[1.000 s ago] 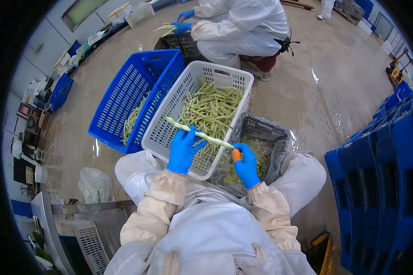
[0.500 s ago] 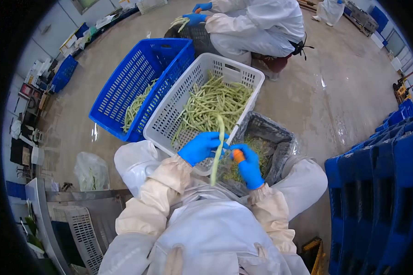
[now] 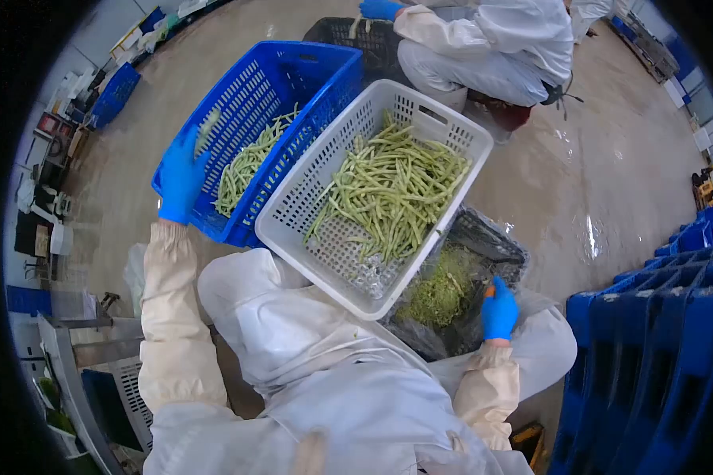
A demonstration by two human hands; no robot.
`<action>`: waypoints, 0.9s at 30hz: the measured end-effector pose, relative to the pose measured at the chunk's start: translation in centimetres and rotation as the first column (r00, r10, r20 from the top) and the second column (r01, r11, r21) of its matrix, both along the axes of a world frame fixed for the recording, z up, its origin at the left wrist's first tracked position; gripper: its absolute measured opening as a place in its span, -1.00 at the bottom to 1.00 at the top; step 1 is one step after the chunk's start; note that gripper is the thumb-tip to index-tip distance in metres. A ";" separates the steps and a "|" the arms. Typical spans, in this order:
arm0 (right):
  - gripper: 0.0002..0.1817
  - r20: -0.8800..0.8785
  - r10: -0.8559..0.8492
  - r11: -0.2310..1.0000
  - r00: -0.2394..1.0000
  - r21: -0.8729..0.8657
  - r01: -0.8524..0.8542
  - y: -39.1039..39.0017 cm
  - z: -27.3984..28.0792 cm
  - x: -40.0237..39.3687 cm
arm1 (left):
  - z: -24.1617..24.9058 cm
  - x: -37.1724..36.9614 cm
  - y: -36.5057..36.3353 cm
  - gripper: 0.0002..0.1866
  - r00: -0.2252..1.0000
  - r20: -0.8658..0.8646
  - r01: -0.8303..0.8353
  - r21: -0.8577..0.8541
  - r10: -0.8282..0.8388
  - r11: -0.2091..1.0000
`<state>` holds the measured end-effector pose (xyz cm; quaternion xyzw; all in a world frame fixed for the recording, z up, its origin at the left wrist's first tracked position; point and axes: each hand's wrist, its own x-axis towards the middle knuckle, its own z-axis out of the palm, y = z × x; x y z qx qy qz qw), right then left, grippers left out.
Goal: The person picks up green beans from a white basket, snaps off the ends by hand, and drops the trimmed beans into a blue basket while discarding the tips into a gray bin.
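Observation:
My left hand (image 3: 182, 180), blue-gloved and smeared by motion, is over the left rim of the blue crate (image 3: 242, 87). A blurred pale green bean (image 3: 208, 131) shows at its fingertips. Green beans (image 3: 253, 170) lie in a heap inside that crate. My right hand (image 3: 499, 313), also blue-gloved, is closed around a small orange thing (image 3: 489, 291), mostly hidden by the fingers. It rests at the near right edge of a bin lined with dark plastic (image 3: 503, 245), which holds green trimmings (image 3: 440, 293). Between the two stands a white crate (image 3: 281, 210) with many green beans (image 3: 396, 186).
Ahead, a person in white coveralls (image 3: 491, 47) with blue gloves sits by a black crate (image 3: 360, 36). Blue pallets (image 3: 638, 348) stand at my right. A metal frame (image 3: 67, 356) with a white basket (image 3: 135, 388) is at the lower left. The floor (image 3: 578, 174) looks wet.
My left hand has carried the bean from in front of me leftward to the blue crate. My right hand has moved right and down, away from the bean. The view has shifted a little.

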<state>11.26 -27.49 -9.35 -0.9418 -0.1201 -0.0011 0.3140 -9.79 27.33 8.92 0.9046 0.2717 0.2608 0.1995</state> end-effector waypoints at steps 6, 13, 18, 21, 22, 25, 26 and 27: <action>-0.70 -0.105 0.153 0.829 0.983 -0.528 -0.185 2.0 -0.4 0.2 | -15.0 11.0 -1.1 -0.67 0.982 -0.059 0.155 -0.278 -0.178 0.948; -0.66 -0.063 0.351 0.903 0.934 -0.243 -0.355 5.3 -1.2 -0.1 | -35.7 17.0 -5.6 -0.83 0.770 -0.638 0.077 0.082 -0.007 0.994; -0.70 -0.236 0.374 0.914 0.897 -0.072 -0.400 7.1 -0.6 -0.4 | -38.1 19.1 -5.5 -0.84 0.729 -0.679 0.043 0.166 0.083 0.985; -0.73 -0.277 0.377 0.917 0.884 -0.027 -0.399 7.4 0.3 -0.8 | -35.9 19.3 -6.9 -0.88 0.803 -0.594 0.172 0.316 0.052 0.933; -0.74 -0.237 0.366 0.928 0.900 0.026 -0.371 7.6 0.6 -0.7 | -34.7 19.6 -7.2 -0.88 0.837 -0.543 0.248 0.267 -0.067 0.931; -0.78 -0.215 0.352 0.935 0.911 0.117 -0.334 8.5 1.4 -1.0 | -28.3 19.6 -10.4 -0.89 0.903 -0.044 0.425 -0.055 -0.428 0.903; -0.76 -0.249 0.343 0.924 0.906 0.263 -0.278 8.6 1.2 -1.2 | -25.2 19.5 -12.3 -0.88 0.844 -0.092 0.535 0.102 -0.528 0.838; -0.74 -0.283 0.326 0.897 0.902 0.395 -0.200 8.6 1.2 -1.4 | -22.0 19.3 -14.4 -0.87 0.768 -0.152 0.639 0.246 -0.622 0.729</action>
